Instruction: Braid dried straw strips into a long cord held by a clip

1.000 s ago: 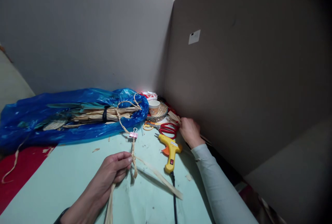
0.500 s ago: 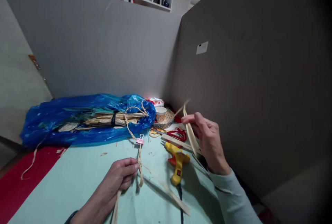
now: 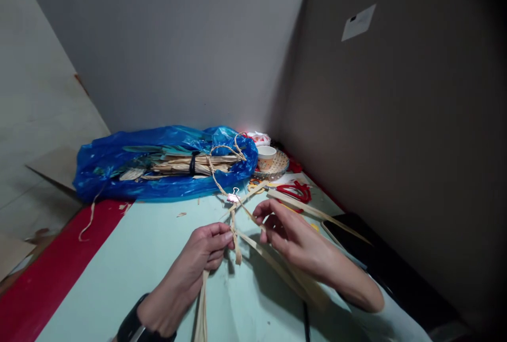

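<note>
My left hand point(image 3: 209, 249) pinches the lower part of a braided cord point(image 3: 233, 219) of dried, pale leaf strips. A pink binder clip point(image 3: 233, 198) sits on the cord just above. Long loose strips point(image 3: 202, 305) hang below my left hand. My right hand point(image 3: 293, 239), fingers bent, grips a thin pale leaf strip point(image 3: 247, 211) close to the cord, its other end running toward the clip. Another flat strip point(image 3: 269, 260) slants from the cord down to the right under my right hand. The yellow glue gun is mostly hidden behind that hand.
Behind lies a blue plastic bag point(image 3: 119, 152) with a tied bundle of dried leaves point(image 3: 178, 164). A paper cup point(image 3: 266, 159) stands by a woven basket point(image 3: 279, 165). Red-handled scissors point(image 3: 297, 191) and a pale strip point(image 3: 317, 211) lie right, near a black flat object point(image 3: 380, 263). Grey partitions enclose the table.
My right hand has moved left and down, from out at the right to beside the cord, carrying the strip. My left hand keeps its pinch. The camera view has tilted downward.
</note>
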